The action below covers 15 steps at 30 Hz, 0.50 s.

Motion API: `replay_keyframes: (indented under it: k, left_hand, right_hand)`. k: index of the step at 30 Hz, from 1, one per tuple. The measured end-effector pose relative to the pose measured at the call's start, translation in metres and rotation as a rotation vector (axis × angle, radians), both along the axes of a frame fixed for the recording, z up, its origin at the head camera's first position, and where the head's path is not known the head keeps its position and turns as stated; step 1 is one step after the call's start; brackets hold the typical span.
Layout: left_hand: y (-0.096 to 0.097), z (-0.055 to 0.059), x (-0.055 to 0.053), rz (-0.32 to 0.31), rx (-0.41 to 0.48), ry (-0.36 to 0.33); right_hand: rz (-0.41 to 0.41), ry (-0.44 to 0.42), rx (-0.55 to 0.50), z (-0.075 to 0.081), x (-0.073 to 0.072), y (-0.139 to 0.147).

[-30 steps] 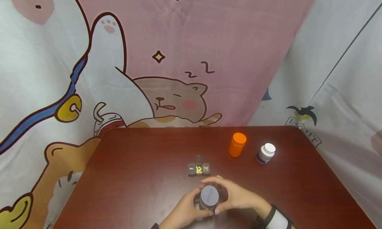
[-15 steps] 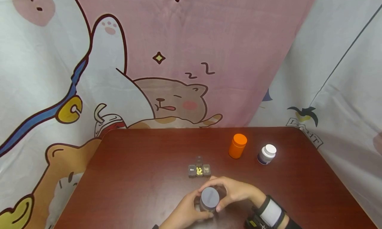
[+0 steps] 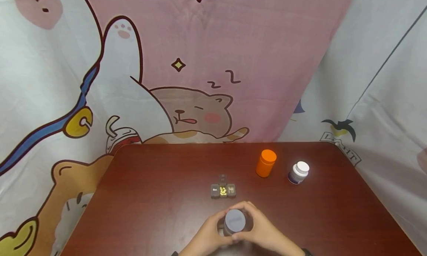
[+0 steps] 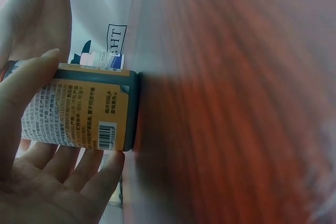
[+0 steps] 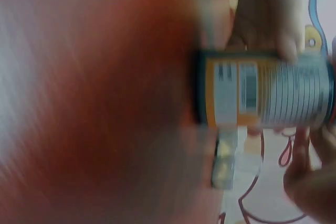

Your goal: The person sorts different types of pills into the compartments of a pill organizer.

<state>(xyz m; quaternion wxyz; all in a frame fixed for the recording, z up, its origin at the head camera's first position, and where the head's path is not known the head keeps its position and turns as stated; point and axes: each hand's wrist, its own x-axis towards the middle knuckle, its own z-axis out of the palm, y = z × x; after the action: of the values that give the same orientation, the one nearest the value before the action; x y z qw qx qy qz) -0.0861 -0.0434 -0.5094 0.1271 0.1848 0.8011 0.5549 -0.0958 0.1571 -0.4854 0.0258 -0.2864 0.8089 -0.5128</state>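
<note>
A pill bottle (image 4: 79, 106) with a printed orange label and barcode stands upright close over the table in front of me. Around its side curl the thumb and fingers of my left hand (image 3: 211, 228). My right hand (image 3: 261, 226) grips the grey lid (image 3: 235, 219) at the top, its thumb meeting my left thumb at the near side. Just beyond lies a small pill organizer (image 3: 215, 191); its middle compartment has the flap up and holds several yellow pills (image 3: 223, 191). The right wrist view is blurred.
On the dark red-brown table (image 3: 160, 182), an orange bottle (image 3: 265, 163) stands at the back right. Farther right is a white bottle (image 3: 298, 172) with a dark label. A cartoon-printed cloth (image 3: 260, 63) hangs behind the table's far edge.
My right hand has turned about the lid, its thumb shifting left towards my left thumb and its wrist swinging down. The bottle and left hand stay nearly in place.
</note>
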Motion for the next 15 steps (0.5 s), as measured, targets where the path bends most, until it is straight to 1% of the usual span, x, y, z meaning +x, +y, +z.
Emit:
replay_keyframes:
  k: [3, 4, 7, 9, 11, 13, 15]
  left_hand:
    - [0.0, -0.001, 0.001, 0.008, 0.005, 0.028]
    - [0.0, -0.001, 0.001, 0.012, 0.007, 0.026]
    - [0.0, 0.0, 0.001, 0.017, 0.02, 0.015]
    - [0.001, -0.001, 0.001, 0.02, 0.024, 0.004]
    - [0.002, -0.001, 0.001, 0.024, 0.025, 0.009]
    - [0.003, -0.003, 0.001, 0.025, 0.041, 0.015]
    - [0.004, -0.005, 0.002, 0.027, 0.06, 0.018]
  right_hand:
    - [-0.147, -0.004, -0.009, -0.002, 0.011, -0.007]
    - [-0.19, -0.012, -0.018, -0.002, 0.014, -0.01]
    - [-0.283, -0.058, -0.064, -0.001, 0.021, -0.019]
    - [-0.323, -0.105, -0.113, -0.001, 0.025, -0.024]
    - [-0.349, -0.121, -0.155, -0.003, 0.028, -0.027]
    - [-0.369, -0.101, -0.182, -0.004, 0.03, -0.03]
    - [-0.389, -0.057, -0.187, -0.006, 0.032, -0.032]
